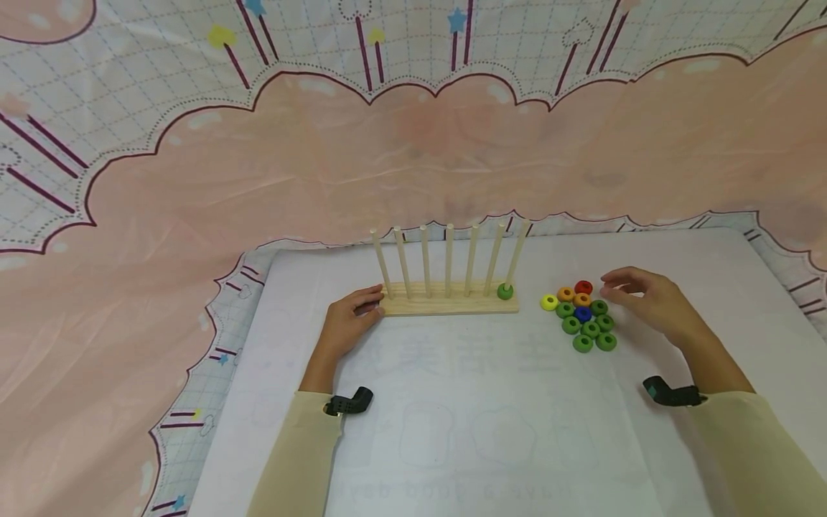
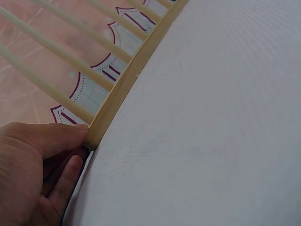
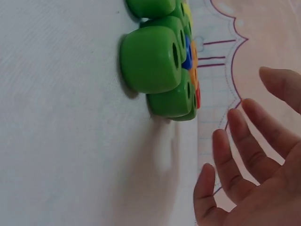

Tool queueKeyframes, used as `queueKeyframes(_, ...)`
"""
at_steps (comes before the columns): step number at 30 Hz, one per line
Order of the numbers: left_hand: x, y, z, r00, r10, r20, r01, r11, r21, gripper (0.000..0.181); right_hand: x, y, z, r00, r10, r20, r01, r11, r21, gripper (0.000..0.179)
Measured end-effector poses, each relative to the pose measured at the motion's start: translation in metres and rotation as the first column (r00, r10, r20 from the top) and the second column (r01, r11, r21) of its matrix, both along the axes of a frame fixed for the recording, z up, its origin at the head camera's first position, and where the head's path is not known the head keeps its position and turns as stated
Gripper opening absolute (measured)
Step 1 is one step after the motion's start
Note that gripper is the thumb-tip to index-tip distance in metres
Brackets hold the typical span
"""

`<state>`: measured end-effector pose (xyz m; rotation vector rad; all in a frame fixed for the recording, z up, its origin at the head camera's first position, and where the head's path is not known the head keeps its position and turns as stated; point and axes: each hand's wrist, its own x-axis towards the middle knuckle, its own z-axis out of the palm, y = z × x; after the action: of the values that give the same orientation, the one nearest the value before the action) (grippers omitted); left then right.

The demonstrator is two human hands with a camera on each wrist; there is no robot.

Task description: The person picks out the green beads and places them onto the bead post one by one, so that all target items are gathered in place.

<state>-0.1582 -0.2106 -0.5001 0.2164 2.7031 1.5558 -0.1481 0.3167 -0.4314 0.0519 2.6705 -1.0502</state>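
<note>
A wooden peg rack (image 1: 446, 307) stands on the white tabletop, with a row of several upright pegs in its base. One green bead (image 1: 505, 292) sits at the foot of the rightmost peg. My left hand (image 1: 345, 320) holds the rack's left end; in the left wrist view the thumb (image 2: 70, 135) lies at the corner of the base. Just right of a cluster of beads, my right hand (image 1: 652, 305) hovers with fingers loosely extended and nothing in them. The cluster has several green beads (image 3: 149, 60), a blue bead (image 1: 582, 314), orange beads (image 1: 565, 294), a yellow bead (image 1: 549, 302) and a red bead (image 1: 583, 287).
A white table (image 1: 452, 402) with faint printed shapes fills the foreground. Behind and left of it hangs a pink and white patterned cloth (image 1: 413, 158). Each wrist carries a black strap device (image 1: 349, 402).
</note>
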Motion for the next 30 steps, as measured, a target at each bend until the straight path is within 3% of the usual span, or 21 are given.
queueKeyframes(7,0.0,0.002,0.0,1.0,-0.003,0.001,0.003,1.0,-0.008,0.033,-0.001,0.01,-0.009,0.99,0.061,0.123,-0.063,0.998,0.007,0.071)
queueKeyframes(18,0.0,0.003,0.0,1.0,-0.003,0.002,0.003,1.0,-0.001,0.033,-0.003,0.014,-0.022,0.988,0.111,0.106,-0.117,0.992,0.045,0.06)
queueKeyframes(30,0.0,0.0,0.0,1.0,-0.007,-0.003,0.007,1.0,0.0,0.033,-0.006,0.014,-0.018,0.979,0.167,0.119,-0.175,0.983,0.062,0.061)
